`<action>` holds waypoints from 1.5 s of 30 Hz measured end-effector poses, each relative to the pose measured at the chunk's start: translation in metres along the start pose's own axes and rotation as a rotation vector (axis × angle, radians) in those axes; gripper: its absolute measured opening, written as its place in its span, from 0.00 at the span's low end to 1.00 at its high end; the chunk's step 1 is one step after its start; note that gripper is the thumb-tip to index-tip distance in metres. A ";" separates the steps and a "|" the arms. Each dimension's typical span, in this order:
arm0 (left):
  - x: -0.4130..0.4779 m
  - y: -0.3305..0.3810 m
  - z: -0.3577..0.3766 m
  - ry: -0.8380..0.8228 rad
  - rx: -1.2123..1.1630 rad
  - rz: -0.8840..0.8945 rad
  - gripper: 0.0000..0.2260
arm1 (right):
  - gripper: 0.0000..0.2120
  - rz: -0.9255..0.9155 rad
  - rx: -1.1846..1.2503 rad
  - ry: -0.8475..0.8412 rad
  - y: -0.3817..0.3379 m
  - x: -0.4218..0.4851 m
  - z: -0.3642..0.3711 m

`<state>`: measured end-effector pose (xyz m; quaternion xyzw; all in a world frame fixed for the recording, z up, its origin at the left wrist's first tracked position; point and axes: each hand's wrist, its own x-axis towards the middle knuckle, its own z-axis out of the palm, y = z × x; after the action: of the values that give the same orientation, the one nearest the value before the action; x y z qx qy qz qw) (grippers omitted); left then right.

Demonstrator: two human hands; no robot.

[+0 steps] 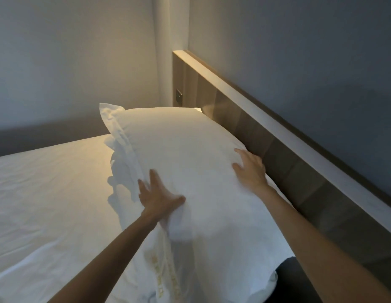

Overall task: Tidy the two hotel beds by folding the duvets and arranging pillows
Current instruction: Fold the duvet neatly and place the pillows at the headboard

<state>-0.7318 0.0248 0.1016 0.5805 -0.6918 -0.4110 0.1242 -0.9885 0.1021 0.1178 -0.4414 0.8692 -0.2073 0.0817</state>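
Observation:
A plump white pillow (181,154) stands on its long edge along the wooden headboard (251,130) at the head of the bed. Its flanged border (118,132) faces the mattress. My left hand (156,197) lies flat against the pillow's near left side, fingers straight and thumb spread. On the pillow's right side, next to the headboard, my right hand (249,169) rests with fingers spread; it is slightly blurred. A white sheet (48,193) covers the mattress to the left. No duvet is in view.
A switch plate (179,97) sits on the headboard's far end, lit by a warm light behind the pillow. Grey walls rise behind and to the right. A dark surface (297,285) shows at the bottom right, beside the pillow's near end.

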 end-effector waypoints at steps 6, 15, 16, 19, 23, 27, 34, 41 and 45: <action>0.063 0.058 -0.009 0.040 0.359 0.391 0.25 | 0.24 -0.130 -0.079 -0.140 -0.053 0.001 0.018; 0.113 -0.012 0.025 0.032 0.392 0.286 0.23 | 0.28 -0.102 -0.309 -0.073 -0.067 -0.016 0.099; 0.118 -0.020 0.024 0.002 0.388 0.261 0.22 | 0.29 -0.107 -0.325 -0.081 -0.070 -0.017 0.107; 0.135 -0.037 0.017 -0.094 0.366 0.236 0.23 | 0.30 -0.125 -0.368 -0.102 -0.079 -0.011 0.123; 0.144 -0.038 0.002 -0.158 0.381 0.262 0.24 | 0.27 -0.148 -0.370 -0.194 -0.092 -0.003 0.119; 0.135 -0.019 -0.011 -0.152 0.388 0.302 0.23 | 0.24 -0.254 -0.173 -0.245 -0.085 0.011 0.073; 0.101 0.032 -0.004 0.038 0.444 0.295 0.27 | 0.26 -0.133 -0.153 0.080 -0.052 0.059 0.013; 0.059 0.024 0.043 0.044 0.596 0.309 0.29 | 0.31 0.139 -0.135 -0.274 -0.041 0.037 0.078; 0.058 -0.007 0.047 0.022 0.671 0.360 0.30 | 0.32 0.158 -0.157 -0.397 -0.028 0.040 0.074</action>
<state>-0.7745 -0.0075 0.0500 0.4624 -0.8775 -0.1271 0.0051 -0.9672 0.0339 0.0649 -0.4092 0.8813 -0.0412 0.2328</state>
